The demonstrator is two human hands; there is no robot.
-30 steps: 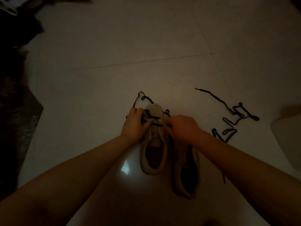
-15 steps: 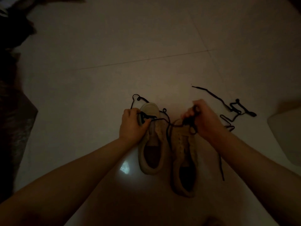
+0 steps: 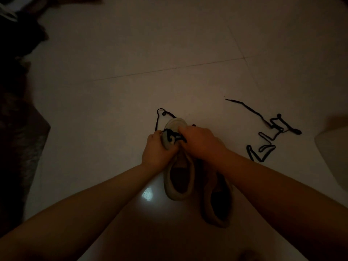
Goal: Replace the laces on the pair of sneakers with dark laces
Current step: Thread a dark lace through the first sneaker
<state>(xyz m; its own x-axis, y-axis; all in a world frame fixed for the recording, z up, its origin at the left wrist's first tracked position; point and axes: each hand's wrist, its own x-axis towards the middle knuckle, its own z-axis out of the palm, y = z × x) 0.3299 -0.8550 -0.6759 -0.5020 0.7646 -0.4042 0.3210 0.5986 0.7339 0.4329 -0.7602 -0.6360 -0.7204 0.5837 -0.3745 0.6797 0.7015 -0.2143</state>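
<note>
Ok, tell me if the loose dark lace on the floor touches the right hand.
Apart. The head view shows the loose dark lace lying on the floor, with bare tile between it and the right hand.

The right hand (image 3: 201, 142) covered the middle of the left sneaker (image 3: 178, 166), so the dark lace (image 3: 172, 135) vanished beneath its fingers, and whether it pinched the lace could not be told. The right arm hid the front of the right sneaker (image 3: 216, 200). The spare lace (image 3: 271, 129) was too thin in the dim light to trace. A pale object (image 3: 335, 151) was cut off by the right edge, and dark shapes (image 3: 17, 129) along the left edge stayed unreadable.
</note>
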